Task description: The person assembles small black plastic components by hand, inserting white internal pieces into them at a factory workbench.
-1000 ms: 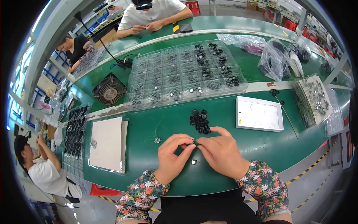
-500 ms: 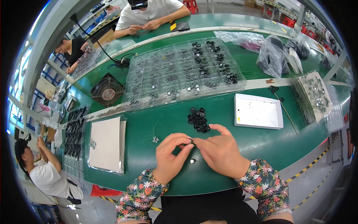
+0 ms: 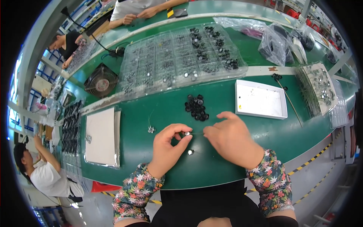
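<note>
My left hand [image 3: 168,145] pinches a small round silver-and-black part [image 3: 188,133] between thumb and fingertips. To its right, slightly apart, my right hand [image 3: 232,140] has thumb and index finger pressed together. A faint thin line runs between the two hands; whether the right fingers grip it is too fine to tell. Another small part with a bright silver face [image 3: 190,152] lies on the green table just below the hands. Beyond them sits a heap of round black pieces [image 3: 196,108]. Left of my left hand is a little cluster of shiny clear bits [image 3: 151,129].
A clear compartment tray [image 3: 166,81] with small parts spans the back. At right are a white box [image 3: 261,99], a thin stick [image 3: 290,99] and a parts-covered board [image 3: 321,89]. Beige sheets [image 3: 100,138] and a fan [image 3: 101,81] stand left. Other people sit around the benches.
My right hand has pulled away to the right from the left fingertips, where the two met before. The silver part in my left hand now shows. The whole view has shifted a little.
</note>
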`<state>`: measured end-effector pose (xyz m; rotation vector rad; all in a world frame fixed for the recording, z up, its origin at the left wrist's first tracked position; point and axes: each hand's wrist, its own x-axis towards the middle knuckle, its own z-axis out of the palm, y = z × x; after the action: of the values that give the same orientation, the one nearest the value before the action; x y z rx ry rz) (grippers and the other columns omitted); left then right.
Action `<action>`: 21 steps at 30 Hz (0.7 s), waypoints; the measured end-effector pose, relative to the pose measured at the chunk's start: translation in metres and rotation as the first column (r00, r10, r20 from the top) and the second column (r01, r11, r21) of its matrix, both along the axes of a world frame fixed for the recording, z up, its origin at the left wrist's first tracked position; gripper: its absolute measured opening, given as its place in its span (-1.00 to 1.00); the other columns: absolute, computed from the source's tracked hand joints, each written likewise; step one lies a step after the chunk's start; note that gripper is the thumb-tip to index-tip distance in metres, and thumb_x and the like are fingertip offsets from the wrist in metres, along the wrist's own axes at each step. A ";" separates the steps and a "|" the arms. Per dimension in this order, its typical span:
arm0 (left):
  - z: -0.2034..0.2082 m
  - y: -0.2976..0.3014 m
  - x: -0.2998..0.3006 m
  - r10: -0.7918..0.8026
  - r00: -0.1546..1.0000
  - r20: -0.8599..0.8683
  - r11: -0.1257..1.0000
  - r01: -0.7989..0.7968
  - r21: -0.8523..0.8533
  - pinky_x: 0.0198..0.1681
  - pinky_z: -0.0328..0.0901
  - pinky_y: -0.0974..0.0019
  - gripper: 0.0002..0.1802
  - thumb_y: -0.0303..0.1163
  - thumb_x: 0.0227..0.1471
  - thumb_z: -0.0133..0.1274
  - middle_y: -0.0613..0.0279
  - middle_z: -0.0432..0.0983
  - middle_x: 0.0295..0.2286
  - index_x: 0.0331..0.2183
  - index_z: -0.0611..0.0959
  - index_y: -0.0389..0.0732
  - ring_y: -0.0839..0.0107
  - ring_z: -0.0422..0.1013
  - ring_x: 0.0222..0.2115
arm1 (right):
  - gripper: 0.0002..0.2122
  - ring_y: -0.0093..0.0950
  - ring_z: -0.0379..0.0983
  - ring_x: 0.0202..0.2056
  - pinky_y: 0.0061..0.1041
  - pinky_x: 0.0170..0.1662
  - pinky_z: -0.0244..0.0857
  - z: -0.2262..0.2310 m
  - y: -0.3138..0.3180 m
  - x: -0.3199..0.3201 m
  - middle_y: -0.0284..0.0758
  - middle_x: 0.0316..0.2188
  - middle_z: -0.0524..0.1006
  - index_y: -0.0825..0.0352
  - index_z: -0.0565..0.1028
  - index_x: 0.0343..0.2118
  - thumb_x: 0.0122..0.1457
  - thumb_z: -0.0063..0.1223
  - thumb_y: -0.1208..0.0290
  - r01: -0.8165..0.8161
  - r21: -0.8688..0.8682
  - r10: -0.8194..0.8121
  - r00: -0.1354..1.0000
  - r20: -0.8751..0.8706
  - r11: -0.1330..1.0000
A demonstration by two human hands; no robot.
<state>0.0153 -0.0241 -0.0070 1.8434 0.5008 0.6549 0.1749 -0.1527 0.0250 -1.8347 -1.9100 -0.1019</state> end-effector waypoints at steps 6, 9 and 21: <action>0.005 -0.001 -0.001 -0.063 0.975 -0.214 0.965 0.114 0.235 -0.30 0.28 0.39 -0.83 -0.53 -0.17 0.21 0.24 0.55 -0.43 -0.39 0.63 -0.23 0.38 0.43 -0.38 | -0.97 -0.36 0.43 -0.52 -0.42 -0.28 0.24 0.009 -0.010 0.005 -0.32 -0.66 0.45 0.29 0.49 -0.58 -0.13 0.07 0.48 0.061 -0.255 -0.043 0.996 0.076 0.965; 0.005 -0.003 0.000 -0.090 0.969 -0.231 0.923 0.168 0.345 -0.21 0.28 0.35 -0.81 -0.53 -0.20 0.22 0.23 0.53 -0.39 -0.40 0.63 -0.22 0.31 0.41 -0.31 | -0.92 -0.33 0.44 -0.43 -0.38 -0.22 0.26 0.011 -0.014 0.006 -0.32 -0.58 0.48 0.29 0.51 -0.51 -0.10 0.15 0.45 0.123 -0.324 -0.107 0.992 0.067 0.938; 0.017 0.000 -0.015 -0.171 0.937 -0.304 0.887 0.281 0.367 -0.20 0.27 0.24 -0.76 -0.50 -0.22 0.23 0.22 0.47 -0.39 -0.37 0.64 -0.20 0.22 0.38 -0.32 | -0.86 -0.33 0.43 -0.37 -0.38 -0.19 0.25 -0.005 0.000 -0.008 -0.34 -0.48 0.48 0.29 0.53 -0.42 -0.09 0.16 0.46 -0.085 -0.115 0.069 0.989 -0.132 0.990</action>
<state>0.0005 -0.0244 0.0103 2.3624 0.3228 0.3684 0.1670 -0.1523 0.0200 -1.7949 -1.9314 0.1567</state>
